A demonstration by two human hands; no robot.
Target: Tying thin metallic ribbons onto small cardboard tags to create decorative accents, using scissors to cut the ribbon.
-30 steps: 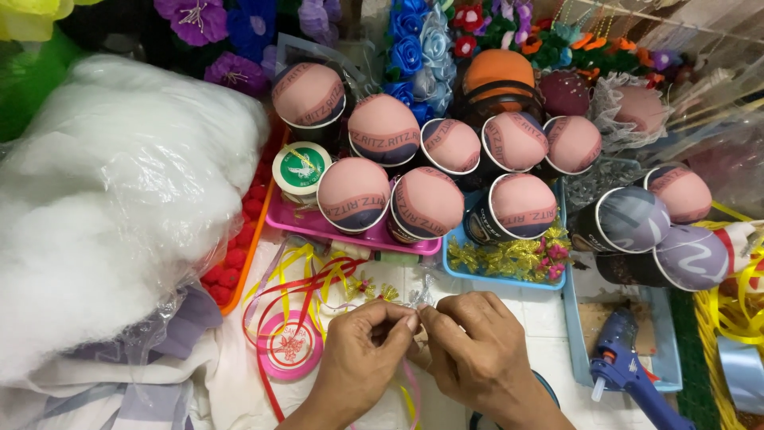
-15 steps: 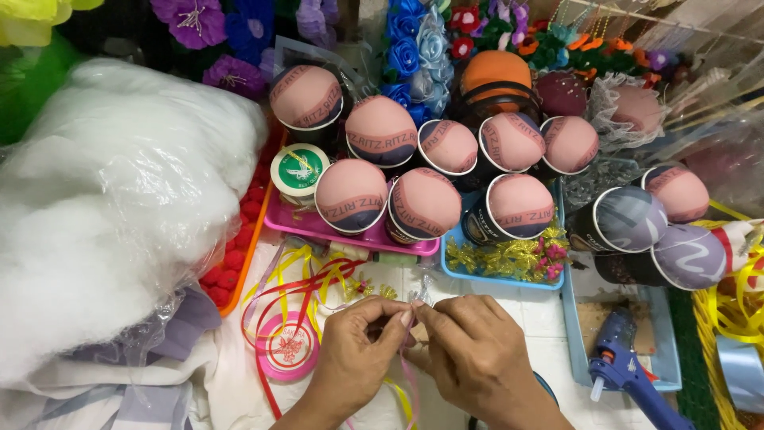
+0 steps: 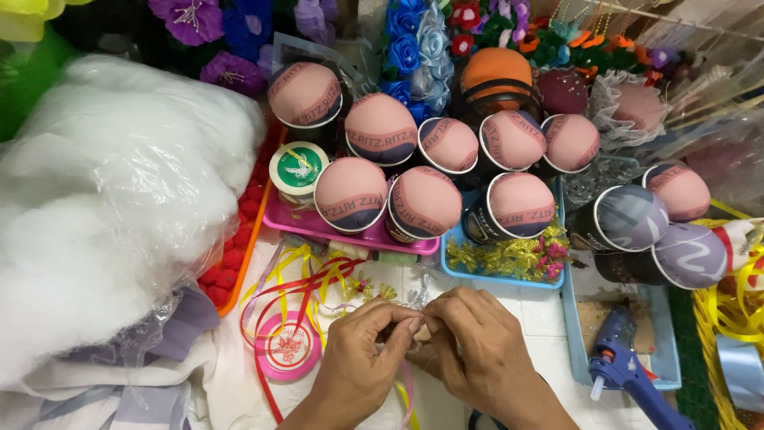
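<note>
Both hands point(image 3: 422, 350) pinch a tiny, clear, crinkly wrapper point(image 3: 419, 296).

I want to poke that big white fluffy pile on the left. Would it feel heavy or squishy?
The white stuffing looks wispy and puffed up inside a thin clear bag, so it is probably very light for its size. It would likely squash under a push and bulge out sideways, not slide or roll. The bag's shiny film may feel a little slippery.
</note>
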